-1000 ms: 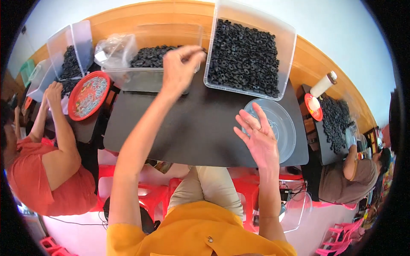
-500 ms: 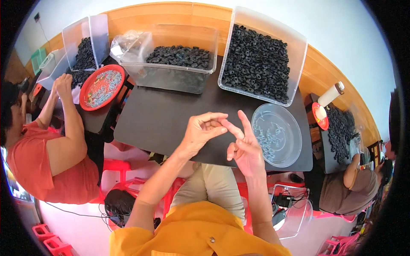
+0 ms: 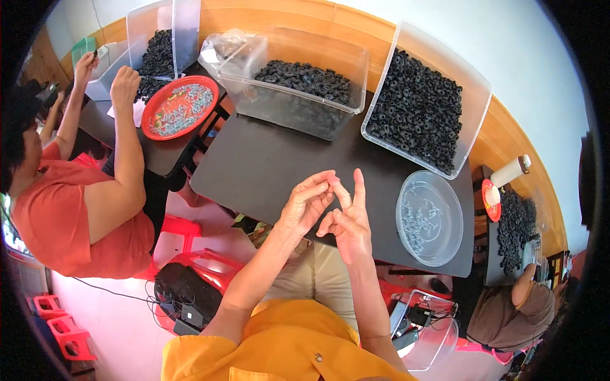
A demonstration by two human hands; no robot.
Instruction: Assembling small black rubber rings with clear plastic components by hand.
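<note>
My left hand (image 3: pixel 308 202) is raised over the near edge of the dark table, its thumb and forefinger pinched on a fingertip of my right hand. No separate object shows between them. On my right hand (image 3: pixel 351 222) two fingers point up and apart, while the others are partly curled; it holds nothing that I can see. To the right of both hands lies a clear round dish (image 3: pixel 438 249) with many small, shiny, spring-like pieces (image 3: pixel 414 222) gathered mostly on its left side.
Behind my hands, a clear bin (image 3: pixel 298 114) and a larger tilted bin (image 3: pixel 473 133) hold small black parts (image 3: pixel 416 108). At left, a co-worker in a red shirt (image 3: pixel 76 222) sits by a red tray (image 3: pixel 149 124) of small pieces. Another person (image 3: pixel 511 317) works at right.
The view has turned, so the table and bins sit farther right. My hands stay joined at the fingertip. The left co-worker's hands have risen and come apart.
</note>
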